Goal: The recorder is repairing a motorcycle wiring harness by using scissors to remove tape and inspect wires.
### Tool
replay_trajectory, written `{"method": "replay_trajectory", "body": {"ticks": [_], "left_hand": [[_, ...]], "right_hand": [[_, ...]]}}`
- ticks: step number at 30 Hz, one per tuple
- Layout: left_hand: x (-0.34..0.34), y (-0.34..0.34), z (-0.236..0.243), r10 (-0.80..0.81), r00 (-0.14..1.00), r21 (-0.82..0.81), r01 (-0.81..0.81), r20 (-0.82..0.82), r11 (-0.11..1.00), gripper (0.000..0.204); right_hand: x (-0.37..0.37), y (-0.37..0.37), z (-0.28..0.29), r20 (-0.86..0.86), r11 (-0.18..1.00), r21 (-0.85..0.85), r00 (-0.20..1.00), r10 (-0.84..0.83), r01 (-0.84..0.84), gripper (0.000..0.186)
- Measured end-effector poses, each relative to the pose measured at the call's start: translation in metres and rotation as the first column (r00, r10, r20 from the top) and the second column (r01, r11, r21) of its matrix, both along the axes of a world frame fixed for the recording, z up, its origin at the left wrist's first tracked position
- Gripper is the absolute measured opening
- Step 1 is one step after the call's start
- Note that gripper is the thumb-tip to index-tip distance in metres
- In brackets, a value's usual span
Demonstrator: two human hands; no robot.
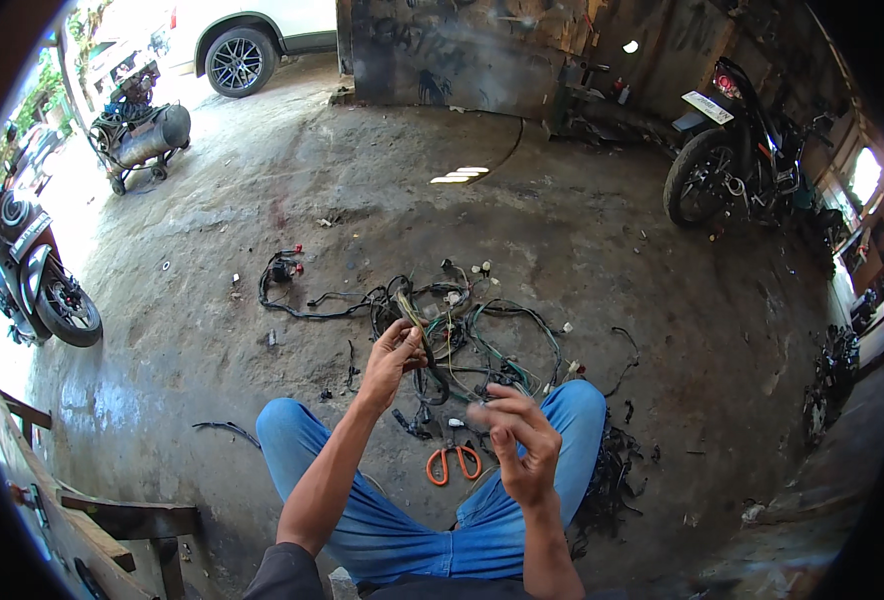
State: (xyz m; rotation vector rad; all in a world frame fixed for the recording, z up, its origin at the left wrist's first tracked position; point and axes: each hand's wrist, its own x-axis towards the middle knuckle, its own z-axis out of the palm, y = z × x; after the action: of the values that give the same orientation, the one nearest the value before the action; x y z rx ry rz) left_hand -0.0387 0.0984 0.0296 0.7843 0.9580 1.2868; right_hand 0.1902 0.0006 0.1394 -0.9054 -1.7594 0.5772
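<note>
My left hand (pixel 394 358) is closed round a bundle of the wiring harness (pixel 409 308), a tangle of black, green and yellowish wires with white connectors. Part of the harness is raised in my grip while the rest spreads over the floor ahead of my knees. My right hand (pixel 526 445) hovers by my right knee, fingers bent and apart, with nothing visible in it. Its fingertips are a little blurred. Between my legs lies a cutting tool with orange loop handles (pixel 446 464); I cannot make out its blades.
Black scraps (pixel 610 480) lie beside my right knee. A wooden bench (pixel 132 520) stands at the near left. Motorcycles stand at the left (pixel 62 300) and far right (pixel 707 175). An air compressor (pixel 147 135) and a white car (pixel 302 25) are farther back.
</note>
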Motion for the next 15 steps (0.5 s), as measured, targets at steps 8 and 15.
{"method": "replay_trajectory", "body": {"ticks": [8,15], "left_hand": [[-0.002,-0.004,0.018,0.037,0.998,0.037,-0.035,-0.056,0.999,0.035],[-0.007,-0.001,0.013,-0.022,0.983,-0.031,0.028,0.181,0.999,0.029]], "right_hand": [[-0.022,-0.003,0.021,-0.24,0.949,0.314,0.964,0.113,-0.033,0.029],[-0.028,0.043,0.007,-0.506,1.0,-0.029,0.862,-0.024,0.011,0.031]]}}
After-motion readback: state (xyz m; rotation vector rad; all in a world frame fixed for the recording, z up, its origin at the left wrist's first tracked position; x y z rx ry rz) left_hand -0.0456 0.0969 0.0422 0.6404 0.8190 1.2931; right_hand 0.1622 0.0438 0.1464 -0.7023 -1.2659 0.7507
